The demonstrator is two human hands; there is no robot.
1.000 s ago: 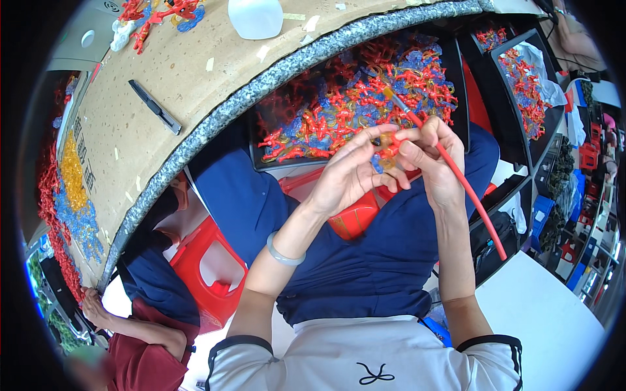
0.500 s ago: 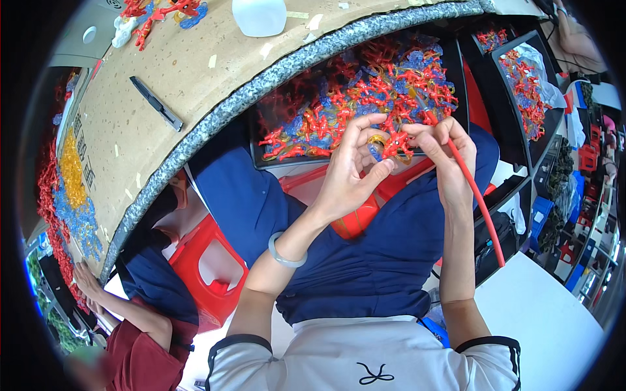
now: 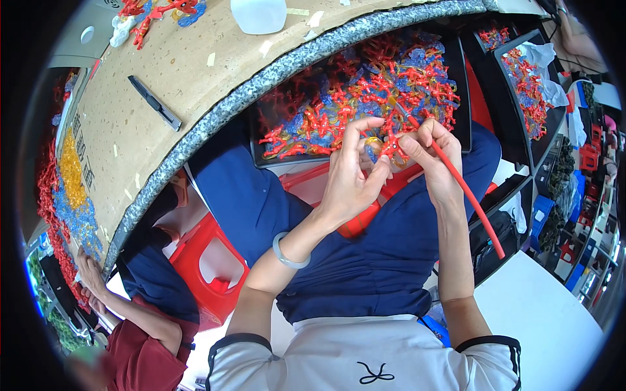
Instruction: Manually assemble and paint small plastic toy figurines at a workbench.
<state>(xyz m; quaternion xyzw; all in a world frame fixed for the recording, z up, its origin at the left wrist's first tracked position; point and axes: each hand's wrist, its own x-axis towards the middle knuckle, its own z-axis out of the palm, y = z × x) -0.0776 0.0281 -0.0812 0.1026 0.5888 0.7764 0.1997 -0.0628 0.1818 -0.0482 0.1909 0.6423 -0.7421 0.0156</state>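
Observation:
My left hand (image 3: 352, 173) pinches a small red plastic figure (image 3: 390, 146) with blue and yellow translucent parts. A long red-handled paintbrush (image 3: 464, 185) lies across my right hand (image 3: 438, 156), gripped between the fingers. Its tip points away from me, over the tray, and its handle end slants down to the right. The thumb and fingertips of my right hand meet at the figure's right side; whether they grip it too, I cannot tell. Just beyond both hands, a black tray (image 3: 464, 85) holds a heap of similar red, blue and yellow figures.
On the table (image 3: 189, 78) lie a black utility knife (image 3: 155, 103), a white container (image 3: 259, 15) and several assembled figures (image 3: 171, 9). Loose yellow, blue and red pieces (image 3: 72, 173) pile at its left end, near a co-worker's hand (image 3: 90, 274). Another tray (image 3: 525, 91) stands right.
My right hand has shifted slightly left, and the brush tip has swung left and away. The figure has turned a little in my fingers. The co-worker's hand has moved slightly.

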